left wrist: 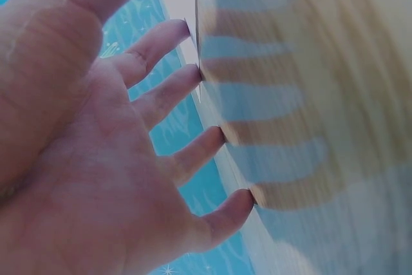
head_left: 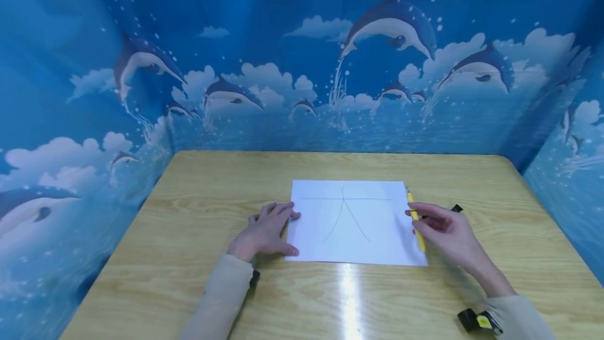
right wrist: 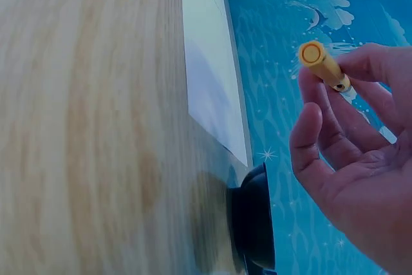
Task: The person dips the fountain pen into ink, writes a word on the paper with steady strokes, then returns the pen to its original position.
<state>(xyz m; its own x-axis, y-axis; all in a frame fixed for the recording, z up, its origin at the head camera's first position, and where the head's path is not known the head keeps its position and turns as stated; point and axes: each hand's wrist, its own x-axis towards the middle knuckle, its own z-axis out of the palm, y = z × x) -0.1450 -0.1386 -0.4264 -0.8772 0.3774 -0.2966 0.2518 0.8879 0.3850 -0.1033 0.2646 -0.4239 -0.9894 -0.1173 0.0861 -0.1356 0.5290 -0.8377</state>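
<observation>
A white sheet of paper (head_left: 311,235) lies on the table, bearing thin drawn lines: one horizontal stroke, a short upright one and two that spread downward. Along its left edge rests my left hand (head_left: 268,232), fingers spread, thumb at the lower left corner. The left wrist view shows the fingertips (left wrist: 222,134) touching the shiny tabletop. Beside the paper's right edge, my right hand (head_left: 448,232) pinches a yellow pen (head_left: 420,237) between thumb and fingers. In the right wrist view the pen's round end (right wrist: 312,53) faces the camera, above the tabletop.
The light wood table (head_left: 226,177) reflects a bright strip of light below the paper. A blue curtain printed with dolphins (head_left: 236,125) surrounds its back and sides. A small black piece (head_left: 456,208) shows just behind the right hand. Black gear (head_left: 468,320) sits at the right wrist.
</observation>
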